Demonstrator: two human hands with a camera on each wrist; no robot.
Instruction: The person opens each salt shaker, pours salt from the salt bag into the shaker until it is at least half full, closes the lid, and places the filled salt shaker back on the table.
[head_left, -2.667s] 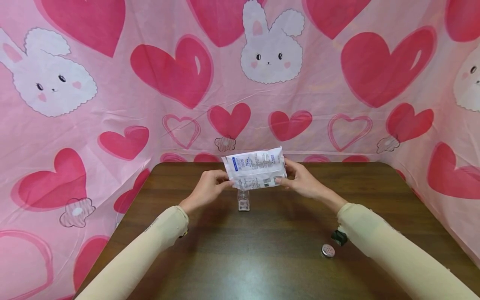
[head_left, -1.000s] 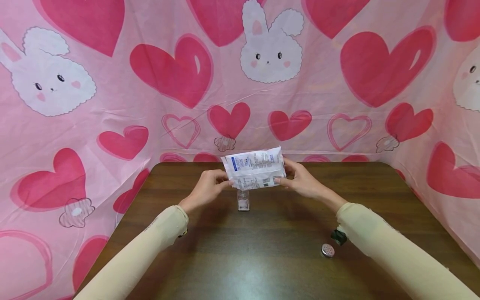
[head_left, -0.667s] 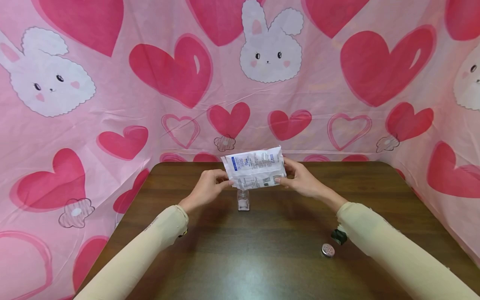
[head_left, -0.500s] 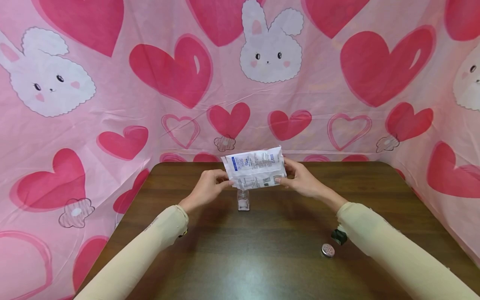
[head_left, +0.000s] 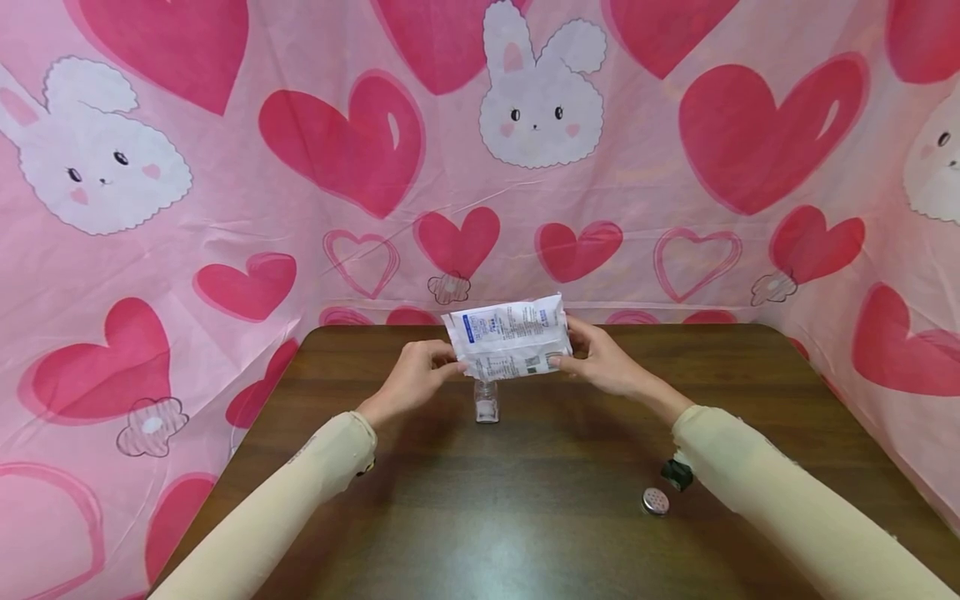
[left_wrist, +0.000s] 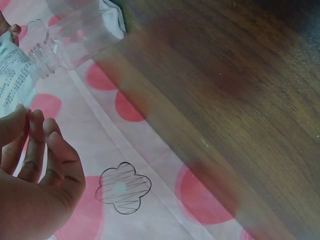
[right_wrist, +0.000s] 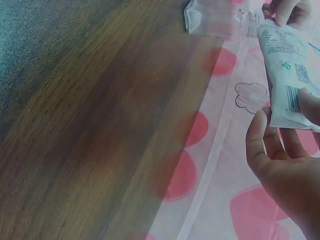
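A white printed packet (head_left: 512,337) is held tilted between both hands, its lower left corner at the mouth of a clear glass jar (head_left: 487,403). My left hand (head_left: 415,377) pinches the packet's left end; my right hand (head_left: 606,358) grips its right end, thumb in front. The jar stands upright on the table with white material in its bottom, also visible in the left wrist view (left_wrist: 114,21). In the right wrist view the packet (right_wrist: 287,75) meets the jar's threaded neck (right_wrist: 248,24). Whether anything is flowing between them cannot be told.
A round metal lid with holes (head_left: 656,501) lies on the brown wooden table (head_left: 495,517), near the right forearm. A dark band (head_left: 677,474) shows under the right sleeve. Behind the table hangs a pink cloth (head_left: 637,192) with hearts and rabbits.
Compared with the oldest frame, the white material in the jar looks higher. Hands and packet have hardly moved.
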